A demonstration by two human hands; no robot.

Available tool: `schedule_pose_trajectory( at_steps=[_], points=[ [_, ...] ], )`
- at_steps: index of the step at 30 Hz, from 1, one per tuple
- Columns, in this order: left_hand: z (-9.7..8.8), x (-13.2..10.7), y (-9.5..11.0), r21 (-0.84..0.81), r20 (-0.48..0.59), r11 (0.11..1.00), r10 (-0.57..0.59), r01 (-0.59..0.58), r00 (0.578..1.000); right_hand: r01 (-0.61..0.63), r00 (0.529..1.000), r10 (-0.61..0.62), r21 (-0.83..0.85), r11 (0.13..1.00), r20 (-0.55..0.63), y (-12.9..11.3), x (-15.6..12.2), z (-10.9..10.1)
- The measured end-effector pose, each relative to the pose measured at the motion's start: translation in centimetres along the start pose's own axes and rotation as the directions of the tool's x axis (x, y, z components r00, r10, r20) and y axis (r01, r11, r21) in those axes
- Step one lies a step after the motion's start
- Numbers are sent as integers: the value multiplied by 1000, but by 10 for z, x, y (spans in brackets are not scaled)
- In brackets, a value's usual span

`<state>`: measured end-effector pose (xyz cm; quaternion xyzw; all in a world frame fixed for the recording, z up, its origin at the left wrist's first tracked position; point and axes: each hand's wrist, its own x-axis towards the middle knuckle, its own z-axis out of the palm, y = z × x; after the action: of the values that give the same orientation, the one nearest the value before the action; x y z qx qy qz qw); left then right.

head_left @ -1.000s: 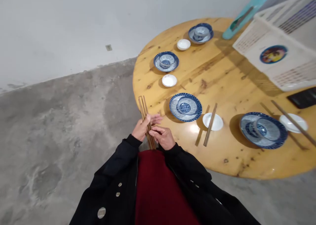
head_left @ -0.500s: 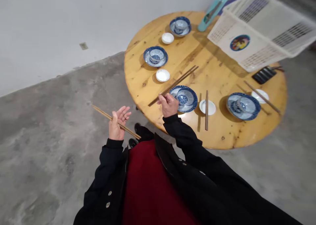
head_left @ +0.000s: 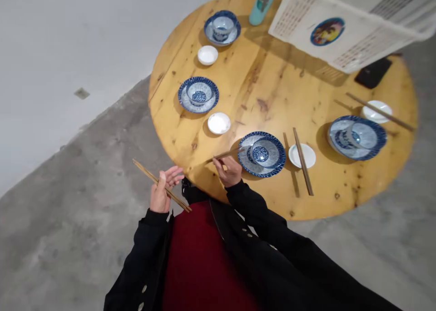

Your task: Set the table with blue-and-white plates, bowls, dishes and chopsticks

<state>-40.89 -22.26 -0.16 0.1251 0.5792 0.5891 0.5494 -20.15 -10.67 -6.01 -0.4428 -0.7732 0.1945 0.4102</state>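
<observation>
My left hand point(head_left: 163, 190) is off the table's left edge, its thumb clamping a pair of wooden chopsticks point(head_left: 145, 171) across the palm while the other fingers stretch out. Between thumb and fingertips, my right hand point(head_left: 229, 169) pinches another pair of brown chopsticks point(head_left: 227, 153), their far ends by a blue-patterned plate point(head_left: 245, 165) that carries a glass-like bowl point(head_left: 267, 152). To the left of that plate stands a small white dish point(head_left: 219, 123). On its right, brown chopsticks point(head_left: 302, 161) rest across another white dish point(head_left: 309, 156).
The round wooden table point(head_left: 282, 106) bears more plates with bowls point(head_left: 198, 95). Chopsticks point(head_left: 379, 111) lie over a white dish at the right. A white plastic basket point(head_left: 303, 17), a teal holder point(head_left: 260, 6) and a black object point(head_left: 373, 73) stand or lie at the back. A wall point(head_left: 68, 42) rises at the left.
My right hand has turned its chopsticks, which now look foreshortened and lie lower, nearer the plate. The left hand keeps its pair. The view has shifted, bringing the table closer.
</observation>
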Motion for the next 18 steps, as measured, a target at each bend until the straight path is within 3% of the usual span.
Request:
schedule_pose_trajectory(
  at_steps=[6,10,13,15,18],
  points=[
    [16,57,30,105,118,989,-118,106,986,-114,992,117,64,991,-47,-11,0,9],
    [20,86,47,102,135,988,-132,119,982,-354,935,355,88,931,5,-16,14,4],
    [20,104,59,92,136,989,-131,120,982,-585,811,575,178,792,108,-12,40,-2],
    [20,115,65,98,151,990,-115,101,982,-733,679,686,296,612,262,-6,65,-2],
    [23,130,72,117,192,988,-120,99,974,-861,495,740,372,348,454,6,104,1]
  ],
)
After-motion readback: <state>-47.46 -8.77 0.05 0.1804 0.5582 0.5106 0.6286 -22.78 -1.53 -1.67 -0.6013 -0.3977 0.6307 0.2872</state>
